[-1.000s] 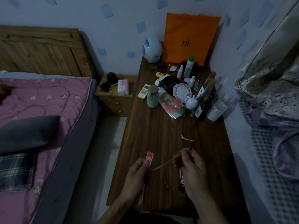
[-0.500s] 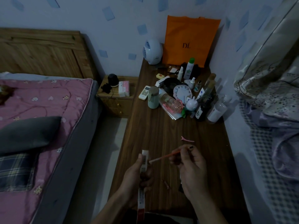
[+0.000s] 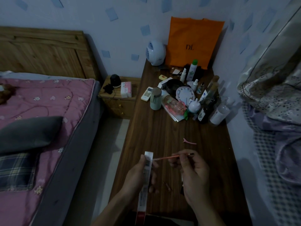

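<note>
My left hand (image 3: 138, 176) grips a long narrow white and red package (image 3: 145, 181) upright over the near end of the dark wooden table (image 3: 162, 131); a barcode shows near its top. My right hand (image 3: 193, 170) pinches a thin pink stick (image 3: 169, 158), whose left tip points at the top of the package. A pink hair clip (image 3: 189, 141) lies on the table just beyond my right hand. A small brownish piece (image 3: 167, 185) lies on the table between my hands.
Bottles, a white clock (image 3: 184, 95), a green cup (image 3: 155, 101), a remote and a small fan (image 3: 154, 53) crowd the table's far end before an orange bag (image 3: 193, 41). A bed with a pink quilt (image 3: 40, 103) is left, a nightstand (image 3: 118, 97) beside it. Bedding hangs at right.
My left hand has turned the package from its red face to its white barcode side and raised it. The stick has swung flatter, its tip now at the package top.
</note>
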Available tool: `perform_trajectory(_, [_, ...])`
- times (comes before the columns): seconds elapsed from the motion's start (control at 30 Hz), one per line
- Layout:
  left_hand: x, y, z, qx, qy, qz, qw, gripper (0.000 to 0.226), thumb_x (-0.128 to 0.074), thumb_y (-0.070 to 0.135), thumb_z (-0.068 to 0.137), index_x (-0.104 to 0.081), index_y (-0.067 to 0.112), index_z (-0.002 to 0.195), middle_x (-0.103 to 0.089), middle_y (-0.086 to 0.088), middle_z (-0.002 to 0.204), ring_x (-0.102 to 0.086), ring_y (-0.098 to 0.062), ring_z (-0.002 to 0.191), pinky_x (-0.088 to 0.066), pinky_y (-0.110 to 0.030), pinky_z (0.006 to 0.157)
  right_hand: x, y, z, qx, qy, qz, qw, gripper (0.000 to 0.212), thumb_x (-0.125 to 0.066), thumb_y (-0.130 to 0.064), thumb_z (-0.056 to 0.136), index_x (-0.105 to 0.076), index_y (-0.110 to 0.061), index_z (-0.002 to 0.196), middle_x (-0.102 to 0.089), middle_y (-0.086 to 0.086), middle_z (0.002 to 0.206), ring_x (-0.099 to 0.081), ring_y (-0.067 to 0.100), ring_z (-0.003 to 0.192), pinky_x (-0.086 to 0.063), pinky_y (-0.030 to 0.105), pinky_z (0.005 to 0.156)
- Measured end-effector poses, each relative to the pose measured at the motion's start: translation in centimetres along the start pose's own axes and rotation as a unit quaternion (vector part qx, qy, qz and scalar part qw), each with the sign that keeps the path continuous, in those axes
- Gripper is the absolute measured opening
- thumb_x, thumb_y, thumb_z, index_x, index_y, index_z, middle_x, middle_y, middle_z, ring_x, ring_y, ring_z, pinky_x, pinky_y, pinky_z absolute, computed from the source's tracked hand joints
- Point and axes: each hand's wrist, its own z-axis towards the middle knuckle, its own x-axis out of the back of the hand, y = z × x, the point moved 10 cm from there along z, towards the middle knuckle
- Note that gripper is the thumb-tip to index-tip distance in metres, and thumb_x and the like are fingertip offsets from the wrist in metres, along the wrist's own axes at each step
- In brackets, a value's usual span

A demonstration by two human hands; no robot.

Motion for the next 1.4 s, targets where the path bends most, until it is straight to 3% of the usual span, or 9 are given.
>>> perform_trajectory(0.1, [-0.5,0.3,-0.3,-0.018,0.009,0.092,0.996,0.062,-0.026,0.066,0.085,-0.069,0.022,0.092,-0.059,-0.003,0.056,-0.056,-0.016,0.046,-0.05,-0.026,0.048,0.1,-0.1,0.0,0.012,0.016,-0.013,1.0,0.02,-0.061,-0.043,0.089,-0.072,-0.027,0.092,-0.076,0.006,0.09,-0.076,0.023,0.082,-0.061,0.028,0.067])
perform_trajectory(0.3, [-1.0,1.1,-0.7,-0.04,0.011,0.138,0.99,0.059,-0.022,0.054,0.096,-0.067,0.015,0.098,-0.058,0.001,0.054,-0.057,-0.009,0.046,-0.047,-0.021,0.045,1.3,-0.5,0.3,0.014,0.068,-0.01,0.998,0.015,-0.06,-0.039,0.09,-0.071,-0.03,0.092,-0.076,0.003,0.093,-0.076,0.019,0.081,-0.06,0.024,0.065])
perform_trajectory(0.4, [-1.8,2.3,-1.2,-0.085,-0.029,0.148,0.985,0.057,-0.03,0.048,0.094,-0.067,0.004,0.102,-0.064,-0.009,0.065,-0.061,-0.016,0.057,-0.05,-0.023,0.052,1.5,-0.3,0.7,0.002,0.071,-0.008,0.997,0.02,-0.056,-0.02,0.098,-0.071,-0.031,0.09,-0.075,0.004,0.09,-0.075,0.021,0.078,-0.06,0.026,0.063])
perform_trajectory(0.5, [-2.2,3.2,-1.4,-0.125,-0.045,0.192,0.972,0.057,-0.037,0.046,0.092,-0.067,-0.002,0.099,-0.068,-0.02,0.085,-0.063,-0.022,0.07,-0.052,-0.029,0.063,2.1,-0.2,1.1,-0.017,0.07,-0.005,0.997,0.025,-0.054,-0.015,0.099,-0.071,-0.03,0.089,-0.074,0.005,0.087,-0.074,0.024,0.076,-0.059,0.029,0.062])
perform_trajectory(0.67, [-2.4,4.2,-1.5,-0.165,-0.056,0.25,0.952,0.035,-0.047,0.032,0.099,-0.068,0.006,0.09,-0.066,0.003,0.069,-0.061,-0.01,0.064,-0.052,-0.03,0.061,2.5,-0.1,1.9,-0.053,0.044,0.01,0.998,0.028,-0.052,-0.014,0.1,-0.071,-0.027,0.085,-0.072,0.002,0.082,-0.071,0.019,0.072,-0.056,0.03,0.061])
perform_trajectory(0.8, [-2.6,4.4,-1.4,-0.171,-0.063,0.266,0.947,0.024,-0.05,0.024,0.099,-0.066,0.011,0.088,-0.062,0.004,0.064,-0.061,-0.009,0.059,-0.051,-0.034,0.057,2.5,-0.4,2.3,-0.062,0.028,0.011,0.998,0.029,-0.052,-0.015,0.1,-0.071,-0.027,0.083,-0.071,-0.001,0.079,-0.07,0.015,0.069,-0.055,0.029,0.06])
perform_trajectory(0.97, [-3.4,4.8,-1.7,-0.18,-0.076,0.295,0.935,0.027,-0.051,0.039,0.096,-0.064,0.016,0.09,-0.062,0.005,0.063,-0.062,-0.008,0.058,-0.052,-0.029,0.056,2.1,-0.6,2.4,-0.06,0.009,-0.006,0.998,0.021,-0.056,-0.018,0.099,-0.071,-0.025,0.086,-0.071,0.001,0.081,-0.071,0.016,0.071,-0.056,0.028,0.061])
perform_trajectory(1.1, [-3.8,5.2,-1.7,-0.182,-0.08,0.294,0.935,0.027,-0.051,0.038,0.096,-0.062,0.015,0.088,-0.062,0.006,0.063,-0.064,-0.011,0.06,-0.054,-0.037,0.058,1.7,-1.1,2.2,-0.041,-0.013,-0.035,0.998,0.019,-0.06,-0.017,0.096,-0.073,-0.028,0.086,-0.074,0.002,0.083,-0.073,0.015,0.074,-0.057,0.023,0.058])
perform_trajectory(1.4, [-4.1,5.4,-1.2,-0.16,-0.081,0.291,0.94,0.023,-0.051,0.029,0.098,-0.061,0.01,0.09,-0.063,0.005,0.065,-0.064,-0.019,0.062,-0.055,-0.046,0.06,-0.8,1.0,1.5,-0.098,-0.117,-0.1,0.983,0.02,-0.069,-0.019,0.09,-0.077,-0.037,0.093,-0.077,-0.008,0.096,-0.072,0.007,0.095,-0.056,0.024,0.074])
